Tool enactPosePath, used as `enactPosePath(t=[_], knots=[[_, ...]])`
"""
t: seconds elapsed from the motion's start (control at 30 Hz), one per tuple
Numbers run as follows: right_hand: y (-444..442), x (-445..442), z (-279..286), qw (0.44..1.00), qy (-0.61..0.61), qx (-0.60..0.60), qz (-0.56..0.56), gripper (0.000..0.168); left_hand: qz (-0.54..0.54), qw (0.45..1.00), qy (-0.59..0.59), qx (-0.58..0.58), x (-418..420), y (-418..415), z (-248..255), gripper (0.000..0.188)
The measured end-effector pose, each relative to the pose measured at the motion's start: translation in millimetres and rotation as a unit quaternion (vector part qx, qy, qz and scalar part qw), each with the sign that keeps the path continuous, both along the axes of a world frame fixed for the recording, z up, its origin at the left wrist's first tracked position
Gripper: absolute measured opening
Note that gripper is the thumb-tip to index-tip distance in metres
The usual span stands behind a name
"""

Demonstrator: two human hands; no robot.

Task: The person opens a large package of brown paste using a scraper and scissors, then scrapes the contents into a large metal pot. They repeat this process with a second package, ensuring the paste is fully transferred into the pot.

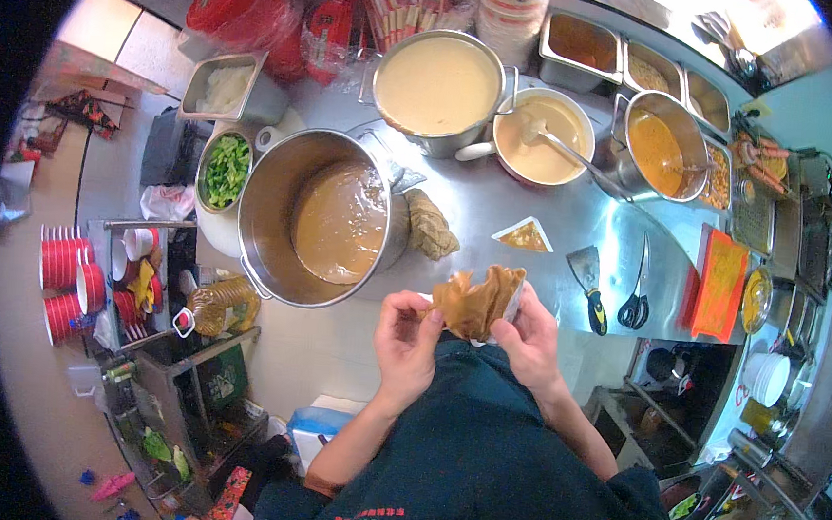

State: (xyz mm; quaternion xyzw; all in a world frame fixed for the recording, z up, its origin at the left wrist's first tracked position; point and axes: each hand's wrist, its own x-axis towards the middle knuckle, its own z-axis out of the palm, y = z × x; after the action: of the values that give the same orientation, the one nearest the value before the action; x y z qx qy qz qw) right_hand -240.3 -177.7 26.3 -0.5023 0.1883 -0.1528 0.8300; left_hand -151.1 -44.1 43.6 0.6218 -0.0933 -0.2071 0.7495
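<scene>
Between my two hands, over the table's near edge, is a crumpled brown paper or film wrapper [479, 301] with a pale edge. My left hand [408, 340] pinches its left side between thumb and fingers. The other side is gripped by my right hand [533, 339]. A tall steel stockpot [253, 210] with brown liquid in it stands to the left, and a folded brown cloth [430, 224] lies against its right side. Beyond my right hand, a triangular white-edged piece with an orange-brown face [525, 235] lies on the steel table [472, 198].
A scraper [588, 284] and black-handled scissors [637, 296] lie to the right. Farther back stand a pot of beige liquid [437, 86], a smaller pan with a ladle [543, 134] and a pot of orange sauce [662, 155]. Chopped greens [225, 170] fill a container at left.
</scene>
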Motion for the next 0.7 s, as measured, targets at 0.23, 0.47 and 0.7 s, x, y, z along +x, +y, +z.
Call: enactPosePath(t=[0.23, 0.47, 0.7], knots=[[-12.1, -32.4, -15.0, 0.981, 0.047, -0.058, -0.181, 0.017, 0.015, 0.997, -0.029, 0.074, -33.0, 8.8, -16.0, 0.016], [-46.2, -54.0, -44.1, 0.963, 0.094, -0.120, -0.224, 0.019, 0.034, 0.993, -0.064, 0.093, -42.8, 17.4, -34.8, 0.013], [-65.1, -53.8, -76.7, 0.980, 0.049, 0.011, -0.193, 0.023, 0.039, 0.993, 0.101, -0.055, -24.7, -16.6, -48.7, 0.026]])
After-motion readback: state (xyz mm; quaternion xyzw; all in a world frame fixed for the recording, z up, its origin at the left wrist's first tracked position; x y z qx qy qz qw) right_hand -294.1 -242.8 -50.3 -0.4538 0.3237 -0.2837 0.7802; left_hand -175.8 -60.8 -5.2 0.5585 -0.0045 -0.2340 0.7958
